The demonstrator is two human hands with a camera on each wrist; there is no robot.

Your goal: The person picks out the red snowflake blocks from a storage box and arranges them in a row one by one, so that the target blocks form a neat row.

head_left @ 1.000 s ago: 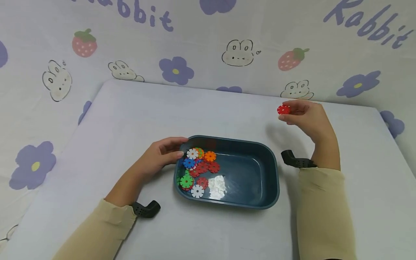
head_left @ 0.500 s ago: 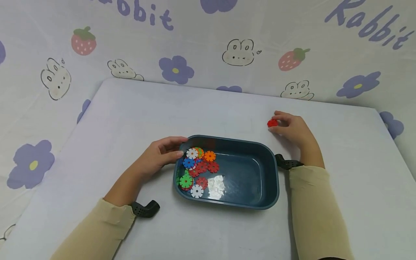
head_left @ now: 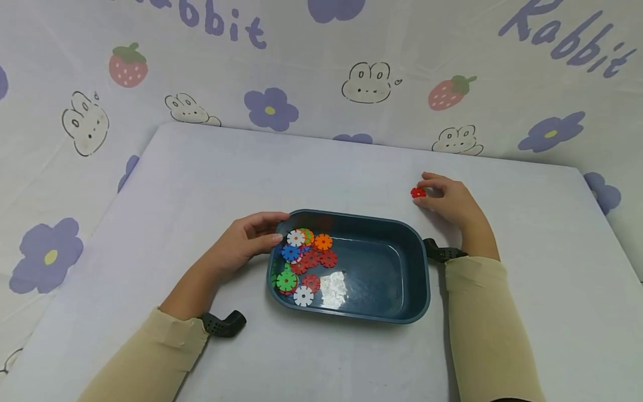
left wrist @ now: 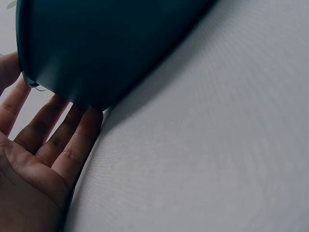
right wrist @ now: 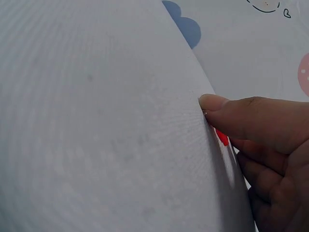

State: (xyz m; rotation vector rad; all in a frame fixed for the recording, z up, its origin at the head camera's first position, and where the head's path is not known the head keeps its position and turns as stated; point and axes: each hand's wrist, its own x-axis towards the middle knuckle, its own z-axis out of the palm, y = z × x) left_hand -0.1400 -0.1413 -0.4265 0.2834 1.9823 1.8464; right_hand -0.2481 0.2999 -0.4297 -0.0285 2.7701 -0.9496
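Note:
My left hand holds the dark teal plastic tray at its left end. In the left wrist view the fingertips of that hand lie against the tray's outer wall, the thumb at the rim. Inside, several notched plastic discs, among them a green disc, an orange disc and a white disc, lie at the left end. Beyond the tray's far right corner, my right hand pinches a red notched disc close over the table. Its fingers mostly hide that disc in the right wrist view.
A white-covered table extends around the tray. Behind it hangs a pale cloth printed with rabbits, strawberries and purple flowers. Black wrist devices sit on both forearms, the right device close beside the tray's right rim.
My right hand has come down and left with the red disc, toward the table behind the tray, then barely moved in the last half second. The left hand and tray have stayed put.

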